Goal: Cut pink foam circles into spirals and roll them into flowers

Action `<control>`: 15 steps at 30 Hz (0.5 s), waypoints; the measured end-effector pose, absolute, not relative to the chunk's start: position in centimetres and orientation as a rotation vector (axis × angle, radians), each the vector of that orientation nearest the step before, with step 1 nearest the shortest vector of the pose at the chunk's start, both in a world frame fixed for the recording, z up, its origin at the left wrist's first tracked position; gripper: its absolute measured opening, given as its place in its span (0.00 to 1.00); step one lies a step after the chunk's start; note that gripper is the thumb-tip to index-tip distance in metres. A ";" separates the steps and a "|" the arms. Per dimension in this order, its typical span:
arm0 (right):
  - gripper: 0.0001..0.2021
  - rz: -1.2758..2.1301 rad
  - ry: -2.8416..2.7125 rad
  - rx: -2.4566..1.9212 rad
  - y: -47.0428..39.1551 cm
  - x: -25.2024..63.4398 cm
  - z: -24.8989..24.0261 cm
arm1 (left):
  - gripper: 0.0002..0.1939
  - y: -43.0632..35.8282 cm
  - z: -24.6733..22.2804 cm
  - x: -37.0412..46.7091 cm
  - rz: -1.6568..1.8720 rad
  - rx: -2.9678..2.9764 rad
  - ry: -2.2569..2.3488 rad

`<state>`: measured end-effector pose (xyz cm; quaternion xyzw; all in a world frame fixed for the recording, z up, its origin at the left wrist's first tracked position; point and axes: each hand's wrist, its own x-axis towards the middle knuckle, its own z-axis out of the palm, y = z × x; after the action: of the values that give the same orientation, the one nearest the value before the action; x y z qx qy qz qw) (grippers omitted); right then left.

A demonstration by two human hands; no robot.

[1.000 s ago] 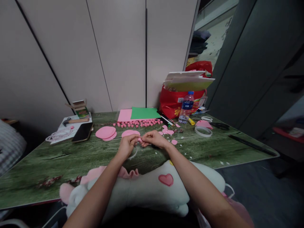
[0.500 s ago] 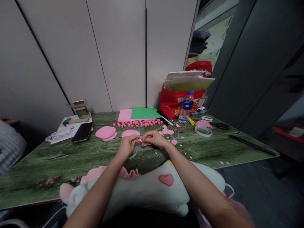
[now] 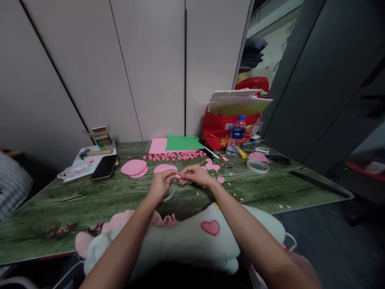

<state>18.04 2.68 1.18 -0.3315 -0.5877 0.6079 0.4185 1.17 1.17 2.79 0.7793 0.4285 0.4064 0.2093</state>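
Above the green table (image 3: 120, 200), my left hand (image 3: 163, 182) and my right hand (image 3: 194, 176) meet at the fingertips. Both pinch a small pink paper piece (image 3: 178, 176) between them. A roll of tape (image 3: 170, 193) lies partly hidden beside my left hand. Pink paper circles (image 3: 134, 168) lie to the left, and another pink circle stack (image 3: 165, 168) sits just behind my left hand. Farther back are rows of small pink rolled pieces (image 3: 177, 156). Pink scraps (image 3: 215, 167) are scattered to the right of my right hand.
Green paper (image 3: 184, 143) lies at the back, near a red bag (image 3: 215, 128) and a water bottle (image 3: 235, 136). A phone (image 3: 104, 167) and hammer (image 3: 96, 153) are left. Scissors (image 3: 278, 159) and a tape roll (image 3: 257, 166) are right. A plush toy (image 3: 186, 237) covers the lap.
My fingertips have shifted slightly around the small pink piece. The rest looks the same.
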 end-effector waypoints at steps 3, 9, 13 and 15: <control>0.18 1.531 -1.469 -0.826 2.7 18.0 1.2 | 0.12 1.3 2.7 1.1 1.149 2.161 1.178; 0.17 1.509 -1.468 -0.833 2.5 17.9 1.4 | 0.11 1.3 2.6 1.2 1.167 2.126 1.176; 0.15 1.474 -1.463 -0.861 2.6 17.8 1.5 | 0.09 1.2 3.0 1.4 1.215 1.941 1.151; 0.15 1.438 -1.421 -0.867 2.7 17.8 1.6 | 0.07 1.1 3.2 1.5 1.248 1.760 1.109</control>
<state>17.80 2.69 1.60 -0.3511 -0.5758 0.5824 0.4538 1.46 1.13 3.24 0.6794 0.4283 0.4819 0.3503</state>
